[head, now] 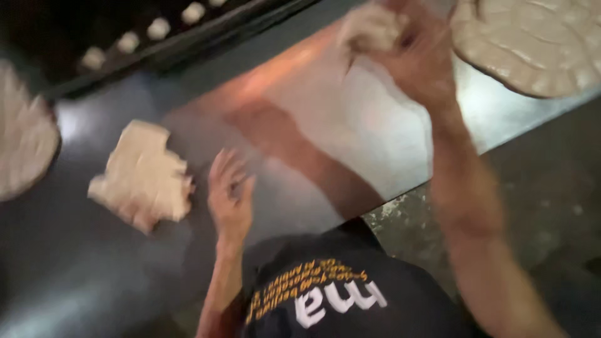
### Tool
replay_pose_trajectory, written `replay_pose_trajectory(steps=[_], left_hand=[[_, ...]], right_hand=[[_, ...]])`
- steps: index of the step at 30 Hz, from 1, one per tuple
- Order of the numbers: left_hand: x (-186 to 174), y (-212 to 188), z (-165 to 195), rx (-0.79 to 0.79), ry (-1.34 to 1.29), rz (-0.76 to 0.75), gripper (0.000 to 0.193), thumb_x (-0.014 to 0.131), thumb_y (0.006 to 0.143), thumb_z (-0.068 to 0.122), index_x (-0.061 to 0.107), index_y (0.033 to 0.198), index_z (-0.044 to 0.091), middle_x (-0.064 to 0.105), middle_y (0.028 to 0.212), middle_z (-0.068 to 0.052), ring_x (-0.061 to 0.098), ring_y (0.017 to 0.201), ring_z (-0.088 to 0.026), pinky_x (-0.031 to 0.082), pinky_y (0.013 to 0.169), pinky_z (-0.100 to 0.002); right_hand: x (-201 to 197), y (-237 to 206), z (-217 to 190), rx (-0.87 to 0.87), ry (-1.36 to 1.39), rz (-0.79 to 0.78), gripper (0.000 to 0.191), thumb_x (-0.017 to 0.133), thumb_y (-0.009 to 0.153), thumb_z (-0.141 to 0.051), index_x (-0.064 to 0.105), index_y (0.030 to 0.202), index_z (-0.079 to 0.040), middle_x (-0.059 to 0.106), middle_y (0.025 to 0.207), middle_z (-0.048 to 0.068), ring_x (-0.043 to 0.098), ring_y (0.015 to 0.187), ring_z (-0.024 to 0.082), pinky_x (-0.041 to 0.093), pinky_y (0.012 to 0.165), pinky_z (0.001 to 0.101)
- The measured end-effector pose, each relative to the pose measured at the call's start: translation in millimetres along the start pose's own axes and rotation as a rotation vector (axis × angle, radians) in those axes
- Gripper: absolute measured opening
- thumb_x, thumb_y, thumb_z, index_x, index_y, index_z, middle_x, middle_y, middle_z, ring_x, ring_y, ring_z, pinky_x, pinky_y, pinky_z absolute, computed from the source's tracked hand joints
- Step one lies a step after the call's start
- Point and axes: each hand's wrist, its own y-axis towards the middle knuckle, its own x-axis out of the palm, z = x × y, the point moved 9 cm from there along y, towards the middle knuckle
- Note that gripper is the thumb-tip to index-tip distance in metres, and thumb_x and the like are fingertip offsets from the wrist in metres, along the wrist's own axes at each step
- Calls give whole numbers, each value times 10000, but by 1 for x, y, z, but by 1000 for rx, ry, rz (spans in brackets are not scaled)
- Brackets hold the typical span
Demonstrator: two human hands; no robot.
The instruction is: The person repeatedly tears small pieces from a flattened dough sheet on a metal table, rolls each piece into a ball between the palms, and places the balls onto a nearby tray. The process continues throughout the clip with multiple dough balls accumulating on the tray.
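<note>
My left hand (230,194) rests flat on the shiny metal table (375,138), fingers spread and holding nothing. Just to its left lies a ragged, flattened piece of pale dough (143,178), nearly touching the fingertips. My right hand (421,59) is raised at the far side of the table, blurred by motion, with its fingers closed on a lump of dough (370,28). A reflection of my arm shows in the metal between the two hands.
A large round ridged dough disc (532,44) lies at the top right. Another pale round shape (22,138) sits at the left edge. Several small dough balls (158,28) line a dark tray at the back. Speckled floor (551,188) lies beyond the table's right edge.
</note>
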Motion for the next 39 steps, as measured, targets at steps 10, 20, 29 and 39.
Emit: replay_pose_trajectory(steps=[10,20,29,39], left_hand=[[-17,-41,-17,45,69,-49,197,805,880,71,712,1045,14,703,879,-124,667,711,-169,538,630,-333],[-61,-68,-117,-261,-459,226,395,776,903,81,586,1243,15,713,968,-44,679,823,-95,562,734,-262],[-17,-62,-136,-400,-614,308,214,599,1065,195,664,1127,1,710,951,-28,669,884,-74,556,737,-250],[-42,-49,-108,-198,-292,451,241,583,1077,249,614,1058,11,596,800,-79,539,717,-118,501,648,-300]], right_hand=[[177,-153,47,392,239,-404,240,653,925,-6,715,1157,-21,756,981,58,723,834,111,579,639,265],[130,-152,78,-200,-503,-355,628,881,968,-168,532,1459,8,593,1491,225,561,1371,372,487,1139,441],[304,-207,-27,-60,-87,-670,485,754,971,-27,597,1428,-57,629,1402,159,703,1181,296,614,947,385],[322,-228,-17,107,46,-588,317,678,910,80,665,1222,22,689,1107,128,684,930,241,568,778,314]])
